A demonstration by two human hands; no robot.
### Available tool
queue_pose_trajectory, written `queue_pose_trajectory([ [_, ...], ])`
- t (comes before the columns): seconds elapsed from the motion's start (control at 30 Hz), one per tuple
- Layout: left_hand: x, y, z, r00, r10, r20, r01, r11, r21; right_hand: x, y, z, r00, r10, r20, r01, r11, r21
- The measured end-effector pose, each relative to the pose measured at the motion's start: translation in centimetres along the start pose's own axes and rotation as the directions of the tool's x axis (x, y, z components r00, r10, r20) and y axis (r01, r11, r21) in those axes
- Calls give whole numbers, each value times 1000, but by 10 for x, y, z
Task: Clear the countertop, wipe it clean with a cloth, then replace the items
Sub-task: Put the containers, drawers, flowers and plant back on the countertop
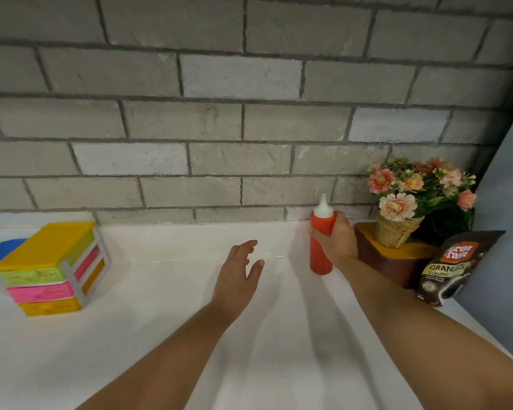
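A red squeeze bottle (320, 253) with a white nozzle stands upright on the white countertop (166, 315), near the back wall right of centre. My right hand (339, 241) is wrapped around its upper part from the right. Left of the bottle, my left hand (239, 270) hovers over the counter, fingers spread, holding nothing. No cloth is in view.
A small drawer unit (52, 270) with yellow, green and pink drawers sits at the left, a blue lid (0, 253) behind it. At the right stand a brown box (388, 261) with a yellow top, a flower pot (397, 232) on it, and a dark coffee pouch (453, 267). A grey brick wall backs the counter.
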State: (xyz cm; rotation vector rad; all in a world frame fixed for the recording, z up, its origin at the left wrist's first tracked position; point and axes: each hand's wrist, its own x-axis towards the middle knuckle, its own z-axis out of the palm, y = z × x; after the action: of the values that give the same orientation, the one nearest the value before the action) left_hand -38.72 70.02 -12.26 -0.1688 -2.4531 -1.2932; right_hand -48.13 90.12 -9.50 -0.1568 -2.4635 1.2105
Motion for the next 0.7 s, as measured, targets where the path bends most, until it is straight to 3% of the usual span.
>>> queue_pose_trajectory([
  [0.17,-10,-1,-19,1000,-9,-16,9,1000,-16,-28,-37,1,995,-64,81,64,998,-4],
  [0.37,-30,2,-60,998,-50,-39,47,995,-83,-77,-103,12,957,-211,199,184,972,148],
  [0.53,-55,-7,-121,997,-64,-43,60,995,-84,-136,-168,30,881,-362,303,274,915,296],
  [0.7,-91,-31,-203,993,-36,-109,33,999,-37,-202,-236,65,838,-450,310,313,860,402],
])
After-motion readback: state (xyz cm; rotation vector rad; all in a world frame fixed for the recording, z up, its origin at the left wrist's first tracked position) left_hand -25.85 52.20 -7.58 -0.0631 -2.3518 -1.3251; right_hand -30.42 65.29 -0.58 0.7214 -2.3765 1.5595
